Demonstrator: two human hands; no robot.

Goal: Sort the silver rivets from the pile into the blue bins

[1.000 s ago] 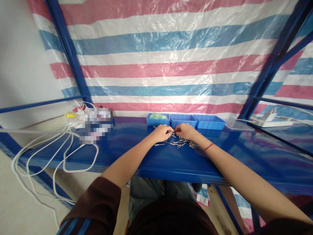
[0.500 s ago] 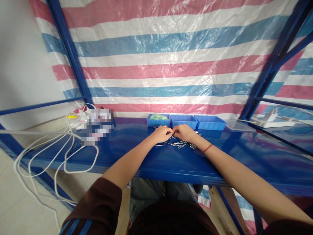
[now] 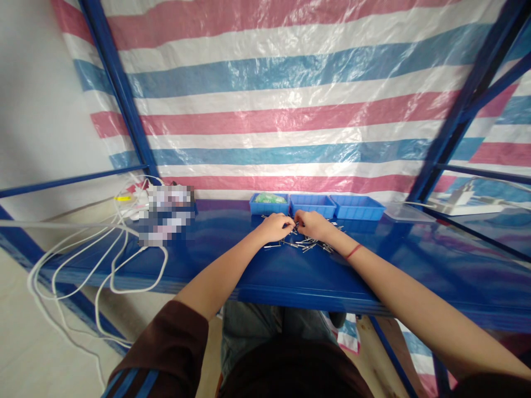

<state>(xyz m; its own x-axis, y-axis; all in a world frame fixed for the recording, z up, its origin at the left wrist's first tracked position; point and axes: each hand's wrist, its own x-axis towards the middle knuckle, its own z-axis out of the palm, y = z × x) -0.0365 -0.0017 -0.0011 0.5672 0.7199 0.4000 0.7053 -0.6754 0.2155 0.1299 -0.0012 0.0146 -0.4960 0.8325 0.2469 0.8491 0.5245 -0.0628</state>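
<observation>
My left hand (image 3: 277,227) and my right hand (image 3: 312,225) meet almost fingertip to fingertip over the blue shelf top (image 3: 286,271). Both have thumb and fingers pinched together; whatever is between them is too small to name. Below and around the hands lies a loose scatter of thin, short metal rods (image 3: 309,244), silvery with dark parts, perhaps screws or pins. A red string circles my right wrist. Just beyond the hands stand a blue bin with green plastic (image 3: 269,198) in it, a middle blue bin (image 3: 313,207) and a right blue bin (image 3: 359,209).
White cables (image 3: 118,276) loop over the left end of the shelf beside a blurred-out object (image 3: 166,213). A white power strip (image 3: 468,203) lies at the far right. Blue metal posts (image 3: 120,88) frame the shelf, and a striped plastic sheet (image 3: 269,127) hangs behind.
The fingertips have moved slightly apart, leaving a small gap between the hands. The view has shifted very slightly. The rods and bins look unmoved.
</observation>
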